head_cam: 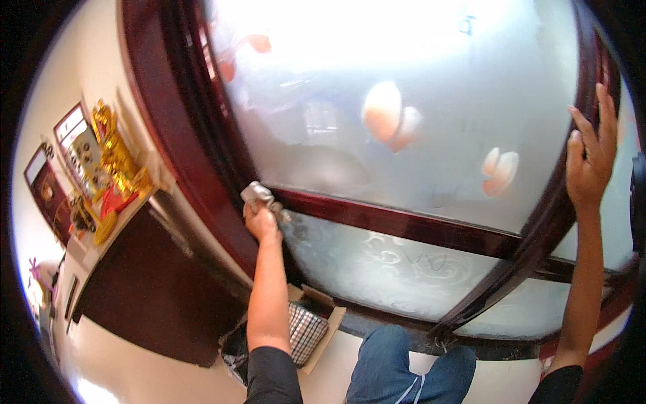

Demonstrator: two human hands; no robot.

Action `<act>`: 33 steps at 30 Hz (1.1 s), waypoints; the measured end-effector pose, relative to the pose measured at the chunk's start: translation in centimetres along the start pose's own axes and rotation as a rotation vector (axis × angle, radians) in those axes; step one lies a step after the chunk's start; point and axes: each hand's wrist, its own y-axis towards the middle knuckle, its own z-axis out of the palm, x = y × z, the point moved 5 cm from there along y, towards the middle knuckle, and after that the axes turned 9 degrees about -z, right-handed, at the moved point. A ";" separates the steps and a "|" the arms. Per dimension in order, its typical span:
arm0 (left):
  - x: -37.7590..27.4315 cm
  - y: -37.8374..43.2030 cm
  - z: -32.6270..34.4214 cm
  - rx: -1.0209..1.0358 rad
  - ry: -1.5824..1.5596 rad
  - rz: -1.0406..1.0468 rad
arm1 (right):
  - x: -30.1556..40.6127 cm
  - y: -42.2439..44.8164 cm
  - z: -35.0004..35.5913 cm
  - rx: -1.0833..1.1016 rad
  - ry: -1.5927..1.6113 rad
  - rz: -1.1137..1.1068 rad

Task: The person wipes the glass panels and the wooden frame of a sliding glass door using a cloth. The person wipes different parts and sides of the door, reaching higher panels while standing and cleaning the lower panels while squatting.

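My left hand grips a bunched greyish cloth, which is against the dark red wooden door frame where the crossrail meets the left upright. Over on the right, my right hand lies with its fingers apart on the right upright and holds nothing. Between the hands is a large frosted glass panel with white and orange petal shapes. Below the crossrail sits a smaller frosted glass panel with a pale swirl pattern.
A cardboard box with a checked fabric item stands on the floor below my left forearm. At left, a dark cabinet bears a golden figurine and other ornaments. My knees are close to the door's bottom rail.
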 end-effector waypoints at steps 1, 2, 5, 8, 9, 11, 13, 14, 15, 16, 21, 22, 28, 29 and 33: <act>-0.2 0.5 -0.8 0.031 0.029 0.010 | 0.6 0.1 0.1 -0.013 0.012 0.017; -0.1 0.7 -1.0 0.009 0.018 -0.018 | 0.7 0.4 -0.3 -0.021 0.015 0.035; 0.8 1.8 -1.8 -0.026 -0.006 -0.123 | 1.0 0.8 -0.9 -0.052 0.040 0.070; 1.2 2.0 -1.6 -0.030 -0.011 -0.148 | 0.9 1.0 -1.3 -0.091 0.077 0.122; 0.5 1.1 -0.9 -0.059 -0.007 -0.152 | 0.9 0.7 -1.2 -0.088 0.072 0.145; -0.5 2.9 -2.1 0.000 -0.012 -0.034 | 1.1 1.2 -1.3 -0.091 0.111 0.185; -2.3 -0.9 1.3 -0.005 -0.011 0.058 | 1.1 1.0 -1.2 -0.093 0.119 0.174; -3.8 -3.7 3.6 0.061 -0.060 0.106 | 0.9 0.9 -1.3 -0.089 0.120 0.185; -4.6 -4.8 4.3 0.067 -0.056 0.111 | 0.9 0.8 -1.2 -0.093 0.132 0.205; -5.5 -5.7 5.3 0.133 0.015 0.166 | 1.0 1.0 -1.3 -0.094 0.127 0.209; -9.1 -13.0 13.6 0.267 0.135 0.496 | 0.7 0.7 -1.5 -0.056 0.152 0.238; -9.8 -14.9 16.1 0.332 0.203 0.537 | 0.6 0.5 -1.5 -0.055 0.150 0.236; -11.6 -25.5 25.0 0.343 0.612 1.382 | 0.7 0.9 -1.7 -0.057 0.170 0.250; -10.9 -28.2 26.0 0.378 0.678 1.524 | 0.7 0.7 -1.6 -0.058 0.171 0.255; -8.9 -31.9 27.0 0.674 0.685 1.452 | 0.4 0.5 -1.8 -0.097 0.161 0.240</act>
